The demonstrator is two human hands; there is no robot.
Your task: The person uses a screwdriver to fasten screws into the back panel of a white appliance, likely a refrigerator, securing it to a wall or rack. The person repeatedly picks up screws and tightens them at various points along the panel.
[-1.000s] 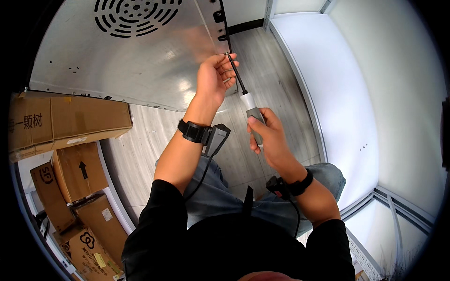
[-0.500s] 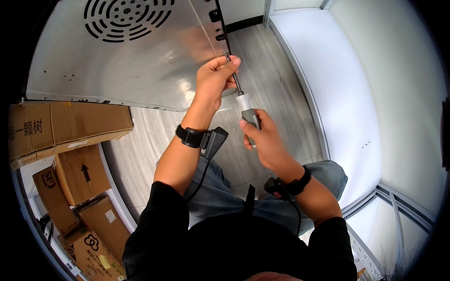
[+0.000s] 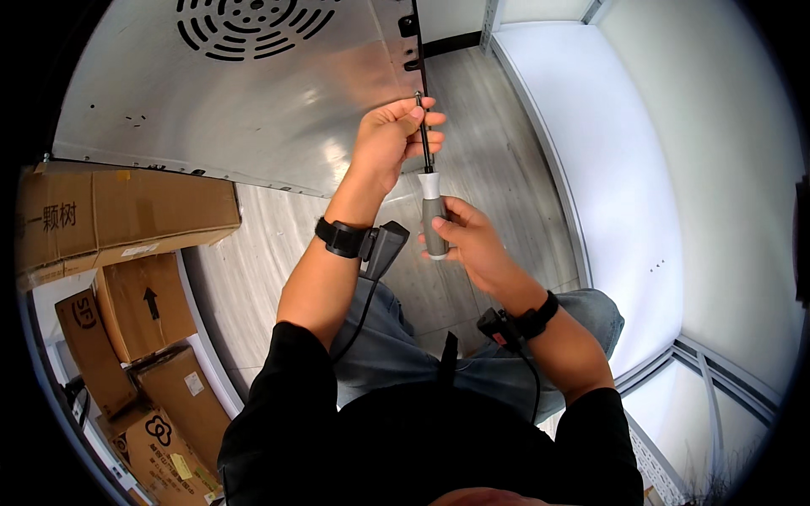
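Observation:
A screwdriver [image 3: 434, 221] with a grey and white handle and a dark shaft points away from me, nearly upright in view. My right hand [image 3: 477, 249] is closed around its handle, thumb on top. At the shaft's far end, my left hand [image 3: 384, 143] pinches near the tip with thumb and forefinger, the other fingers spread behind the shaft. A small bright metal piece [image 3: 417, 94], perhaps a screw, shows at the tip. It lies by the right edge of a silver sheet-metal housing [image 3: 236, 118] with round vent slots; I cannot tell whether it touches.
Cardboard boxes [image 3: 160, 211] are stacked along the left, below the housing. A white shelf [image 3: 616, 185] runs down the right side. Grey wood-look floor [image 3: 506, 152] lies between them. Cables [image 3: 359, 325] hang from black devices strapped at both wrists.
The screwdriver's handle has swung left, so the shaft stands straighter. My left fingers have fanned out more behind the shaft. The housing appears slightly further right and higher in view.

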